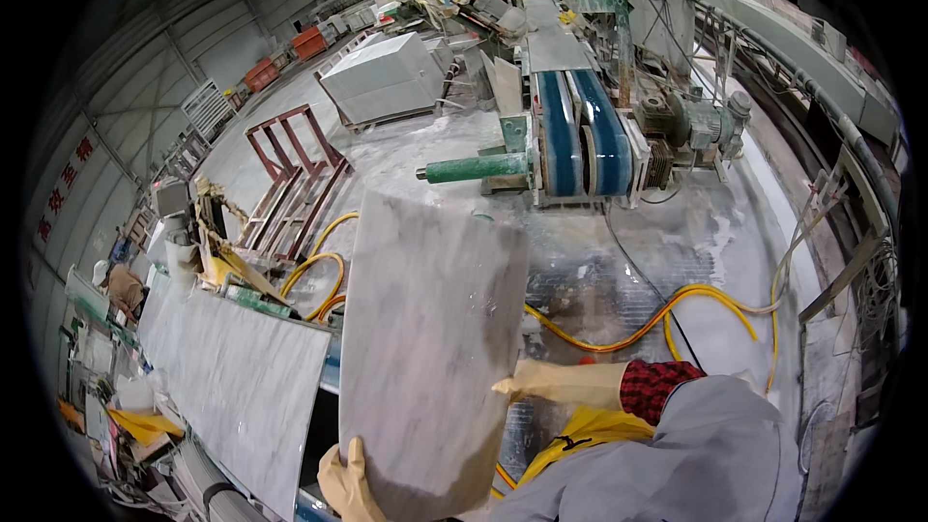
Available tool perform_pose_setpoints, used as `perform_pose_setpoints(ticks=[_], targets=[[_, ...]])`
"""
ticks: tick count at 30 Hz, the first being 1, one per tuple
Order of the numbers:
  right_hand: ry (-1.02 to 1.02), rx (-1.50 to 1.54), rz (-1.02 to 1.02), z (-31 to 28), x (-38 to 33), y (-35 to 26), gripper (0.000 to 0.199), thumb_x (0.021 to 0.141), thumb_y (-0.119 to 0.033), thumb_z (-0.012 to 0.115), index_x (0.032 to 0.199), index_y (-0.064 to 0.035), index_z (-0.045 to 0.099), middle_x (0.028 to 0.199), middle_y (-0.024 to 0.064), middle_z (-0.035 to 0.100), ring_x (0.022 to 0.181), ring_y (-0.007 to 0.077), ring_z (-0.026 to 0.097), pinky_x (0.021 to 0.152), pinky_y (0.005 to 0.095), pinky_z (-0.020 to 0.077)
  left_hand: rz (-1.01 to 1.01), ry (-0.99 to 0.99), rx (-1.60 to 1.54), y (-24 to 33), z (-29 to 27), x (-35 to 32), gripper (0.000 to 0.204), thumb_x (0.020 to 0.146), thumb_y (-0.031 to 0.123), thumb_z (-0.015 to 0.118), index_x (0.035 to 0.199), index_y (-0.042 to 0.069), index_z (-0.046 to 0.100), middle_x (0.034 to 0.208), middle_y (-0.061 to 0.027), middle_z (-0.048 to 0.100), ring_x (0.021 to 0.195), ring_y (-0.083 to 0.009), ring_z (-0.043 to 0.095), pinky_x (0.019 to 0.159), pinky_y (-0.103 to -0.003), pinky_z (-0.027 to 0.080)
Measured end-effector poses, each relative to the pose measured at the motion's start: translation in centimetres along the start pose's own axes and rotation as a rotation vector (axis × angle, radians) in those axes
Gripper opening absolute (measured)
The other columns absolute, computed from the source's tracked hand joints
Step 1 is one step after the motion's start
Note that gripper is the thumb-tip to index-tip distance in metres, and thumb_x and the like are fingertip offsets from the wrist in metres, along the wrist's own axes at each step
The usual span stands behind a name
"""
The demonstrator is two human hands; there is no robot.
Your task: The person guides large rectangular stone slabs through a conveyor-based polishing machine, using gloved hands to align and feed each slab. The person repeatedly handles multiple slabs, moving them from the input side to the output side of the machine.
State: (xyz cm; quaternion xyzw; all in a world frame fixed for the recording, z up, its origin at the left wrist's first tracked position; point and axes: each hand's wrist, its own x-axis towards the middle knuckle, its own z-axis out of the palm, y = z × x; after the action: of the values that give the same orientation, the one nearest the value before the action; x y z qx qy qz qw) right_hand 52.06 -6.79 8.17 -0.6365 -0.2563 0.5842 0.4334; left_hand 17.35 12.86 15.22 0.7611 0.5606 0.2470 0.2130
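I hold a grey-white veined marble slab (425, 348) upright in front of me. My left hand (348, 483), in a pale yellow rubber glove, grips its lower left corner. My right hand (541, 385), also gloved, presses against the slab's right edge; a red plaid cuff and grey sleeve show behind it. Beyond the slab's top edge stands a conveyor machine with two blue belts (580, 135) and a green roller (474, 168).
A second marble slab (242, 377) lies flat to my left. Yellow hoses (677, 304) snake over the wet white floor. A dark red steel rack (290, 184) and a large stone block (382, 77) stand further back. Another person (121, 285) works at far left.
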Motion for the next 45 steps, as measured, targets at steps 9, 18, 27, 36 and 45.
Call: perform_pose_setpoints(ticks=[9, 18, 27, 36, 45], targets=[[0.465, 0.469, -0.275, -25.6, 4.6, 1.4, 0.064, 0.1, -0.043, 0.081, 0.139, 0.0046, 0.064, 0.122, 0.0132, 0.073, 0.101, 0.0212, 0.068, 0.089, 0.0354, 0.0558, 0.061, -0.18, -0.2, 20.1, 24.3, 7.8, 0.06, 0.109, 0.051, 0.062, 0.106, -0.007, 0.077, 0.09, -0.011, 0.078, 0.079, -0.0168, 0.065, 0.076, -0.034, 0.053], [0.976, 0.319, -0.079, -45.1, 1.0, 3.9, 0.073, 0.094, -0.046, 0.084, 0.139, 0.0081, 0.065, 0.118, 0.0158, 0.077, 0.106, 0.0234, 0.071, 0.093, 0.0377, 0.0568, -0.125, -0.64, -0.319, 35.0, 40.7, 3.6, 0.063, 0.113, 0.055, 0.049, 0.123, 0.0, 0.077, 0.107, -0.0119, 0.079, 0.096, -0.0217, 0.072, 0.086, -0.039, 0.055], [0.992, 0.472, 0.0, -50.3, 2.6, 8.2, 0.073, 0.091, -0.042, 0.087, 0.14, 0.008, 0.066, 0.127, 0.0153, 0.074, 0.117, 0.0215, 0.068, 0.103, 0.038, 0.0517, 0.02, -0.808, -0.103, 37.9, 45.5, 5.3, 0.07, 0.112, 0.057, 0.038, 0.133, 0.001, 0.074, 0.124, -0.0203, 0.078, 0.119, -0.0357, 0.071, 0.105, -0.045, 0.05], [0.872, 0.131, -0.098, -54.7, 5.2, 9.5, 0.055, 0.105, -0.025, 0.069, 0.153, 0.0005, 0.058, 0.152, 0.0159, 0.065, 0.138, 0.0302, 0.062, 0.118, 0.0385, 0.0461, 0.128, -0.876, -0.038, 38.6, 49.3, 10.0, 0.072, 0.11, 0.06, 0.039, 0.14, 0.002, 0.07, 0.134, -0.0231, 0.073, 0.127, -0.0379, 0.067, 0.109, -0.046, 0.048], [0.877, 0.534, -0.04, -47.2, -0.9, 5.1, 0.054, 0.108, -0.036, 0.063, 0.152, -0.0049, 0.062, 0.148, 0.0165, 0.067, 0.133, 0.0278, 0.066, 0.114, 0.0382, 0.0508, 0.049, -0.966, -0.056, 41.5, 52.6, 13.2, 0.073, 0.108, 0.063, 0.038, 0.141, 0.005, 0.068, 0.135, -0.0237, 0.071, 0.129, -0.0428, 0.065, 0.109, -0.049, 0.047]])
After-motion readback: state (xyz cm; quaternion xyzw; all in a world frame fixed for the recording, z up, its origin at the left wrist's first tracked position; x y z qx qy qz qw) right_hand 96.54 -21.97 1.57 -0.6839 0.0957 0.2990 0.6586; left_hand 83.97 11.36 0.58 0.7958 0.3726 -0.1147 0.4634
